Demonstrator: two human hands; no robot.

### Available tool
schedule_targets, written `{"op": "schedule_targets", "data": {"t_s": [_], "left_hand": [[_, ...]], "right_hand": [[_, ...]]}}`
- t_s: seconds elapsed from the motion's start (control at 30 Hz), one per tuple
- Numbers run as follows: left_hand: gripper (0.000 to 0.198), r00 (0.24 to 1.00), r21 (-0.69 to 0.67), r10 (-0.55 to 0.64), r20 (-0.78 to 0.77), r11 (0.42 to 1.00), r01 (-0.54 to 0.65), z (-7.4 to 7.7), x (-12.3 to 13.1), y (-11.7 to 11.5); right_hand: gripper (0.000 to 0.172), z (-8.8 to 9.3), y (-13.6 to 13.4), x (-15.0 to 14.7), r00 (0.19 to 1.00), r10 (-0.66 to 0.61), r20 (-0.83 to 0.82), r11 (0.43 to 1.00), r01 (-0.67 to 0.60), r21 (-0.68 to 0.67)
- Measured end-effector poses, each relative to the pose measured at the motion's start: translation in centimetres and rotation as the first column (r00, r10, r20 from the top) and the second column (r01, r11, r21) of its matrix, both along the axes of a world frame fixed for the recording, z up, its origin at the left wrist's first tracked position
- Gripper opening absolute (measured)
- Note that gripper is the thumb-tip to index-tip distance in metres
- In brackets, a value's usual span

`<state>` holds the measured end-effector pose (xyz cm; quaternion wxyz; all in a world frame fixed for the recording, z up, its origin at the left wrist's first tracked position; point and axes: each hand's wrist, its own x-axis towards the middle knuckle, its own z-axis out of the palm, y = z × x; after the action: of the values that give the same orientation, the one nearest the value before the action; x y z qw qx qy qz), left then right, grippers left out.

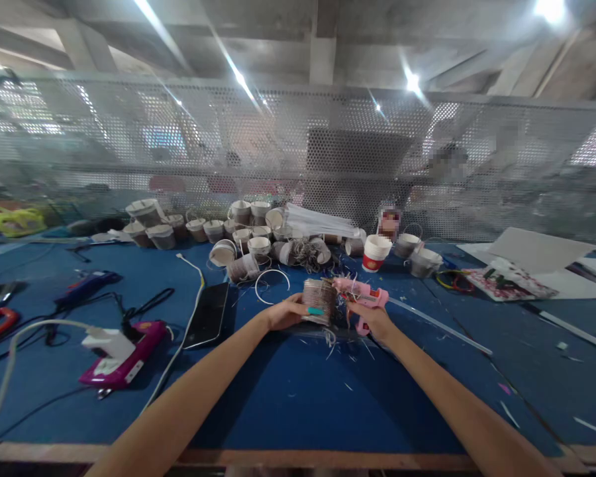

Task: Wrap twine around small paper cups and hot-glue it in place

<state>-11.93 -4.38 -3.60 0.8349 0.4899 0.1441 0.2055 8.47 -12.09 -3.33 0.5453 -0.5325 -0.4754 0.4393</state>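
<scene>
Though sideways, cup (320, 295) between left hand (284, 313) fingers (312, 311).

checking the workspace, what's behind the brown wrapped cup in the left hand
Behind the brown wrapped cup, in the left hand, lie a heap of brown cups and a perforated metal screen. The tabletop just behind is hidden.
</scene>
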Motion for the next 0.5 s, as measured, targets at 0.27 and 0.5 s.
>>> {"op": "schedule_targets", "data": {"t_s": [0.27,0.5], "left_hand": [[0.055,1.000,0.040,0.009,0.001,0.999,-0.009,0.9,0.0,-0.5],[0.053,0.929,0.161,0.370,-0.009,0.917,-0.364,2.3,-0.1,0.3]], "right_hand": [[0.022,2.2,0.7,3.8,0.788,-0.378,0.486,0.922,0.272,0.276],[0.015,3.8,-0.7,10.6,0.212,-0.247,0.946,0.923,0.349,0.163]]}}
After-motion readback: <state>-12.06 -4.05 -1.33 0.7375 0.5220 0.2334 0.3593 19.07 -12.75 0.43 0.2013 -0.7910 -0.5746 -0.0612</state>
